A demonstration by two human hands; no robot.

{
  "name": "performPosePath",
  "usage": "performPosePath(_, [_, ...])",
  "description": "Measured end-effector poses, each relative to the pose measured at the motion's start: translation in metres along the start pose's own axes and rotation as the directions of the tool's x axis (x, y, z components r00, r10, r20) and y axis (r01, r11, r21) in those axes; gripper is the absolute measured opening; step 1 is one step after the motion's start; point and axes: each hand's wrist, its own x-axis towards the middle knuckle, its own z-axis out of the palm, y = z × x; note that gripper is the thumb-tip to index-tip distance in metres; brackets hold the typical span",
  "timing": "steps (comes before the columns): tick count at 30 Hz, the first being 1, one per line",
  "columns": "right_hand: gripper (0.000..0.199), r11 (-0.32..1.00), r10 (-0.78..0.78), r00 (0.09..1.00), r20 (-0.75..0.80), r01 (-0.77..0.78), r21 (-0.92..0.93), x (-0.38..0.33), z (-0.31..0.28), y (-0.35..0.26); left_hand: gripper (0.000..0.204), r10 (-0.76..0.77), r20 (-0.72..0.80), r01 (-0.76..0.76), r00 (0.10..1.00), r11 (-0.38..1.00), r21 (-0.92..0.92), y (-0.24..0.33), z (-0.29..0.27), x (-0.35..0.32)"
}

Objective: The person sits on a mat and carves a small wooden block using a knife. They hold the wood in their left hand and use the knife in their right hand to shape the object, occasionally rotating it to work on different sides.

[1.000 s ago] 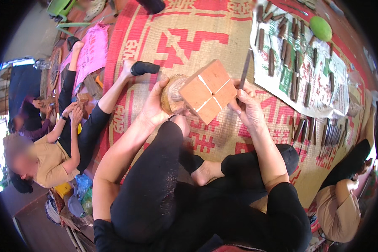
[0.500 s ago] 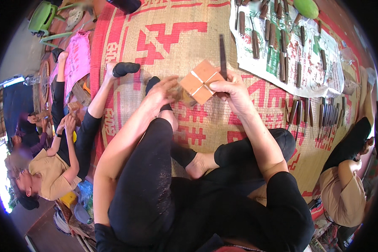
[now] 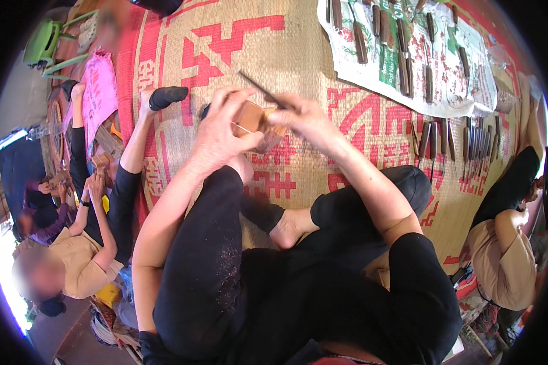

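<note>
My left hand [image 3: 222, 131] is closed round a brown wooden block [image 3: 248, 115] above the mat, with its thumb along the near side. Pale crossing bands mark the block; part of one shows beside the thumb. My right hand [image 3: 307, 118] grips a dark, slim hand tool [image 3: 262, 87], which points up and left over the block. Its fingers are close against the block's right side. A yellowish patch shows between the two hands, too blurred to name.
Several wooden-handled carving tools [image 3: 429, 82] lie on a white printed sheet [image 3: 371, 85] at the far right. More tools [image 3: 433, 140] lie in a row on the red-patterned woven mat [image 3: 298, 55]. People sit at left [image 3: 82, 255] and right [image 3: 502, 261]; a green stool [image 3: 42, 42] stands far left.
The left hand has come onto the block and closed round it. The block has tipped and shifted left. The right hand has moved left, and its tool has swung from upright to slanting left.
</note>
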Motion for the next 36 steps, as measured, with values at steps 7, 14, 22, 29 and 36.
performPosePath(7, [0.034, 0.925, -0.046, 0.957, -0.288, -0.068, -0.374, 0.017, -0.053, 0.02, 0.056, -0.28, -0.254, 0.214, 0.926, 0.942, -0.259, -0.029, -0.006, -0.014])
performPosePath(14, [0.028, 0.572, -0.091, 0.959, -0.268, -0.17, -0.803, 0.035, -0.058, 0.044, 0.051, -0.289, -0.27, 0.22, 0.918, 0.941, -0.258, -0.05, -0.01, -0.018])
performPosePath(22, [0.021, 0.933, -0.046, 0.998, -0.053, 0.062, 0.355, 0.034, -0.056, 0.036, 0.05, -0.586, -0.143, 0.306, 0.798, 0.597, -0.741, -0.051, -0.018, -0.026])
performPosePath(29, [0.016, 0.935, 0.144, 0.988, -0.065, -0.114, 0.335, 0.038, -0.026, 0.056, 0.055, -0.6, -0.047, 0.272, 0.799, 0.429, -0.861, -0.048, 0.0, -0.028])
performPosePath(36, [0.012, 0.88, 0.151, 0.984, -0.1, -0.088, 0.468, 0.036, -0.025, 0.055, 0.057, -0.522, -0.203, 0.325, 0.829, 0.744, -0.584, -0.049, 0.005, -0.035])
